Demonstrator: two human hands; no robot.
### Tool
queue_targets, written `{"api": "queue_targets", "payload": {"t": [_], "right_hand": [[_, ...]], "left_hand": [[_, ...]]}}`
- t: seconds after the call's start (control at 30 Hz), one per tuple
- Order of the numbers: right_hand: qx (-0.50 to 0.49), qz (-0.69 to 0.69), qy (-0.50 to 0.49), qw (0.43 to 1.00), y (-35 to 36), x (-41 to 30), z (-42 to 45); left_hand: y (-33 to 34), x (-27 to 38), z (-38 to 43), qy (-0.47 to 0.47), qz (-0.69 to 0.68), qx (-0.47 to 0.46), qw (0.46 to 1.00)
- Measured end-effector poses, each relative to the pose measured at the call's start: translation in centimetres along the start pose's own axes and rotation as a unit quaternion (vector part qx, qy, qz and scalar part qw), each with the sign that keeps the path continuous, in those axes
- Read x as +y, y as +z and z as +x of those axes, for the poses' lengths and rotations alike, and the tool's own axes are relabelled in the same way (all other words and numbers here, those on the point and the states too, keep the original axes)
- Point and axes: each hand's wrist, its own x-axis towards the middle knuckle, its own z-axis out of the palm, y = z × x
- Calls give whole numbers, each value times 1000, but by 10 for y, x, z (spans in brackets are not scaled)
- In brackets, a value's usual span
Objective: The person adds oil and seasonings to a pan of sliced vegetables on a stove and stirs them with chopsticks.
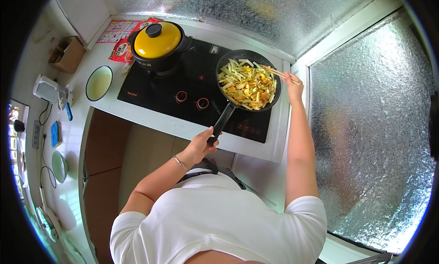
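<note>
My left hand [200, 145] grips the black handle [223, 120] of a frying pan [219, 63], which sits on the right part of a black glass cooktop [161, 101]. Inside the pan lie pale green vegetable strips [230, 73] mixed with yellow pieces that look like egg [252, 87]. Wooden chopsticks [276, 71] are held in my right hand [294, 86] at the pan's right rim. Their tips reach into the food near the far right side of the pan.
On the cooktop's left stands a black pot [157, 63] with a yellow lid [156, 44]. Left of it are red printed packets [120, 51], a bowl [99, 84], and a cardboard box [70, 55]. Textured glass panels [370, 127] bound the right side.
</note>
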Motion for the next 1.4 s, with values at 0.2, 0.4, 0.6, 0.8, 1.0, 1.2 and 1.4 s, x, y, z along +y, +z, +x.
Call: {"api": "queue_targets", "payload": {"t": [0.2,0.4,0.6,0.8,1.0,1.2,1.4], "right_hand": [[-81,-74,59,992,7,-48,-30],[-21,-1,-4,1000,-29,-8,-8],[-48,-43,2,998,-45,-41,-32],[-53,-46,30,997,-27,-30,-58],[13,64,1,998,0,-39,-68],[-17,-6,83,996,-24,-49,-88],[33,42,39,998,-6,-59,-95]], "left_hand": [[-8,-3,-4,7,-16,17,1000],[-2,-2,1,4,3,8,1000],[-4,-3,-2,12,-4,17,1000],[-1,-2,-2,11,-7,9,1000],[-2,-1,1,8,-5,27,1000],[-5,-2,-1,7,-4,5,1000],[-8,-3,2,5,8,-7,1000]]}}
